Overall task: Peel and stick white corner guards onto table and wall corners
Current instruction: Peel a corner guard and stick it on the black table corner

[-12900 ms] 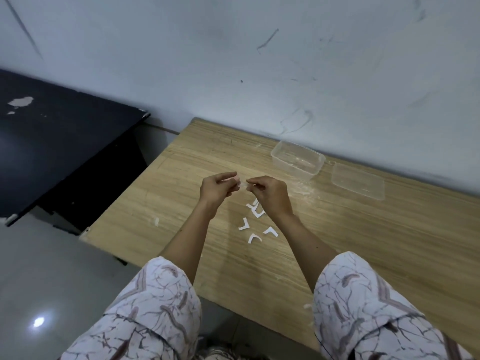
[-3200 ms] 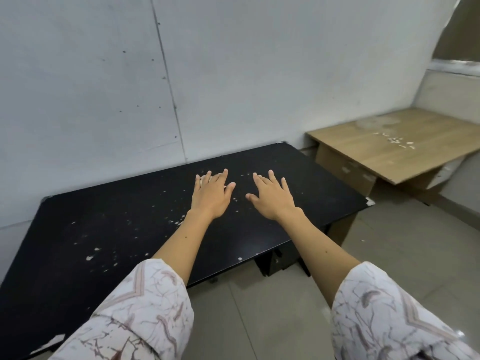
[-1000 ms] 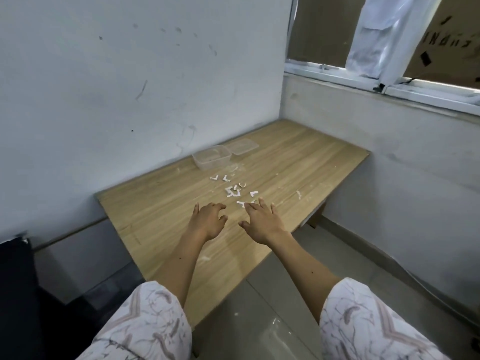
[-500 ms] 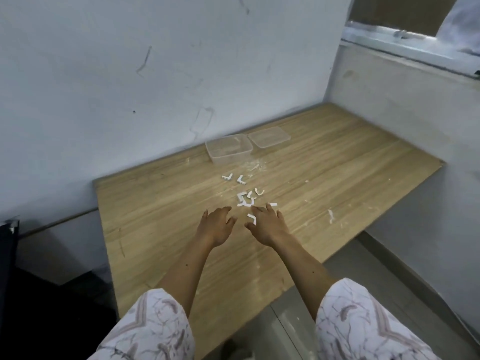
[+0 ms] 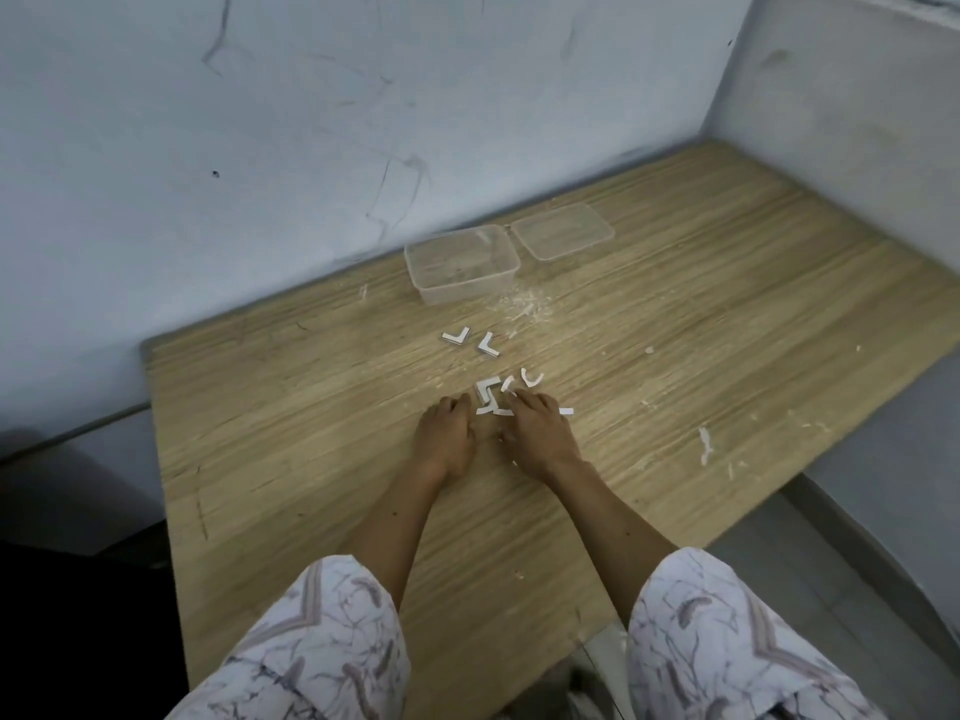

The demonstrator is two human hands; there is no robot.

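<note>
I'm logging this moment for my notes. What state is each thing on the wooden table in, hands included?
Clear tub: open, upright, no lid on.
Lid: off, flat on the table beside the tub.
Two corner guards near the tub: loose, untouched.
Pile of corner guards: scattered at the fingertips.
Left hand: palm down, beside the pile.
Right hand: fingers on the pile; grip unclear.
Table: littered with white scraps.

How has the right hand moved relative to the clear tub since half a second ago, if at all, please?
Yes. The right hand has advanced toward the clear tub, its fingertips now on the clustered corner guards.
</note>
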